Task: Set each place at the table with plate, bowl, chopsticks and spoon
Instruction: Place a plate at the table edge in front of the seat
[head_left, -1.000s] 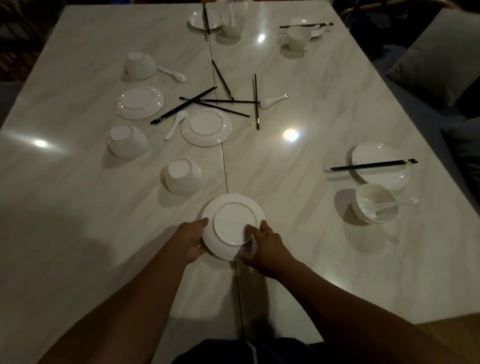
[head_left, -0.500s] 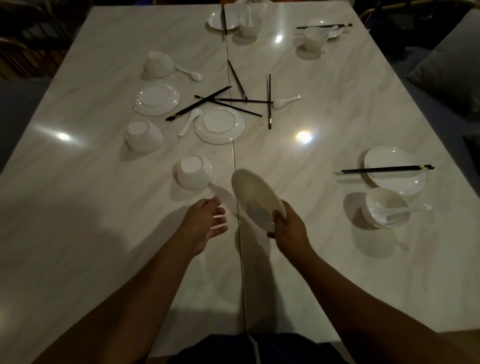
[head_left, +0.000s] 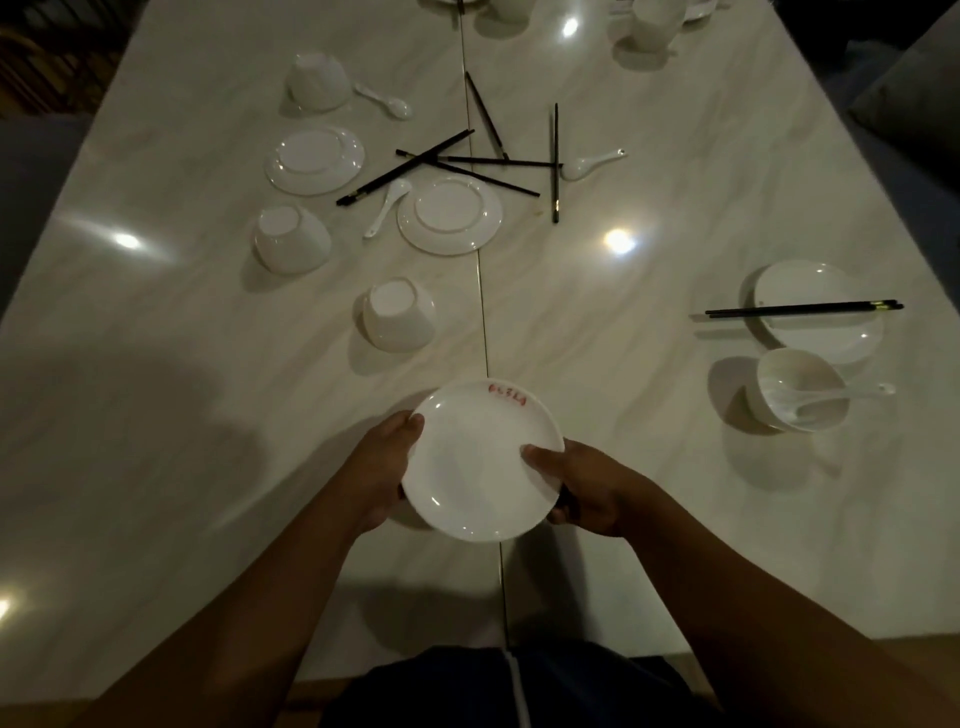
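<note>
Head view shows the plate (head_left: 480, 462) face up in front of you, near the table's (head_left: 156, 415) near edge and over the seam between the two tabletops. A second ago it lay bottom up under both hands, and half a second ago it stood on edge in your right hand alone, so the flip is done. Your left hand (head_left: 382, 470) grips the left rim and your right hand (head_left: 587, 488) grips the right rim, thumbs on top. The hands are apart with the plate between them. A shadow beneath suggests you hold it just off the table, not yet set down. A red mark (head_left: 508, 399) shows at its far rim.

Just beyond, the nearest bowl (head_left: 397, 314) sits upside down. Farther out lie loose chopsticks (head_left: 488, 163) and a spoon (head_left: 387, 205), among other upturned bowls and plates. To your right a place looks laid: a right-side plate (head_left: 815, 332) with paired chopsticks (head_left: 800, 310) across it, beside an upright bowl (head_left: 797, 389) holding its own spoon. This place has its plate righted. As I judge it, bowl, chopsticks and spoon remain to be fetched.
</note>
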